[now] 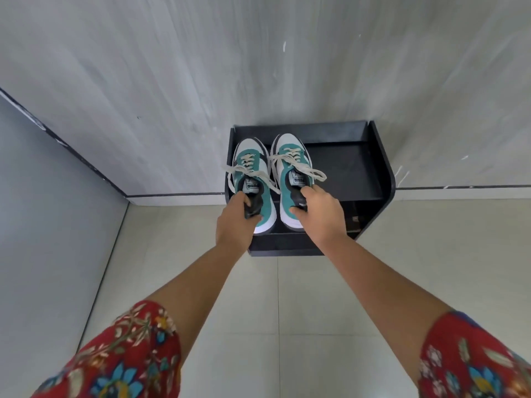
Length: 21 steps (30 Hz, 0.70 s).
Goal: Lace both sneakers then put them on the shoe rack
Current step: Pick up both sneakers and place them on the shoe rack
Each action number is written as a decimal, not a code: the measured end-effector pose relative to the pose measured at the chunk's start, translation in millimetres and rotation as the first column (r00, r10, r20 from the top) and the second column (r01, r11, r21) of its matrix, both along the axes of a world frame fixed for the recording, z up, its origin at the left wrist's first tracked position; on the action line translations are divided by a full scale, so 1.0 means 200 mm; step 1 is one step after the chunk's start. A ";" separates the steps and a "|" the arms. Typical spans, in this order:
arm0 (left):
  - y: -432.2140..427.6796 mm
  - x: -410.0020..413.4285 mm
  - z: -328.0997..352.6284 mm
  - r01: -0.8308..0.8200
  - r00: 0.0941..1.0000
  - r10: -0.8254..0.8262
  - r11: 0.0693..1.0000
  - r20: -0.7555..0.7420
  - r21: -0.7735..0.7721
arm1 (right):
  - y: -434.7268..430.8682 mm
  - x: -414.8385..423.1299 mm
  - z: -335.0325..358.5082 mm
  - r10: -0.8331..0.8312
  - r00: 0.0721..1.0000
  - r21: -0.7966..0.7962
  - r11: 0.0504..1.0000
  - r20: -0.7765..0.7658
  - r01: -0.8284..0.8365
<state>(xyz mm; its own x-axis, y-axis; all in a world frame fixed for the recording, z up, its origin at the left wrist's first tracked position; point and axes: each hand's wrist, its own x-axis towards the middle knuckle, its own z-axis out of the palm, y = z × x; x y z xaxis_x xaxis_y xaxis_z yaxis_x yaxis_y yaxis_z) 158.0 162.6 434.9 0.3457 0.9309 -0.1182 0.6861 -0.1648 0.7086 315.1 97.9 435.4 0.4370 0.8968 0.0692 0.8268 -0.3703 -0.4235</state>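
Both arms outstretched, left hand (234,222) clenched, right hand (321,215) gripping

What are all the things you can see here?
teal and white lace-up sneakers: two, laced and tied, side by side on the left part of the rack's top shelf, left sneaker, right sneaker
black shoe rack: one, against the wall
grey streaked wall: one, behind the rack
pale tiled floor: one, below
red floral sleeves: two, bottom corners, left sleeve, right sleeve
left hand: one, gripping the left sneaker's heel
right hand: one, gripping the right sneaker's heel
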 end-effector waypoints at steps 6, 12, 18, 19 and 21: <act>0.07 0.05 -0.06 0.023 0.997 -0.023 1.000 -0.069 -0.004 | 0.11 -0.02 -0.05 -0.033 0.999 -0.089 0.996 0.001 0.033; 0.13 0.01 -0.09 0.047 0.993 -0.046 0.999 -0.105 0.001 | 0.11 -0.02 -0.08 -0.042 0.999 -0.120 0.992 0.007 0.043; 0.13 0.01 -0.07 0.042 0.994 -0.045 0.999 -0.101 -0.031 | 0.10 -0.05 -0.06 -0.093 0.992 -0.108 0.991 -0.089 0.083; 0.12 0.02 -0.06 0.027 0.995 -0.031 0.999 -0.099 -0.041 | 0.09 -0.05 -0.05 -0.104 0.989 -0.104 0.990 -0.109 0.092; 0.10 0.02 -0.01 -0.028 0.995 0.022 0.998 -0.098 -0.055 | 0.07 -0.06 0.00 -0.132 0.982 -0.121 0.986 -0.132 0.116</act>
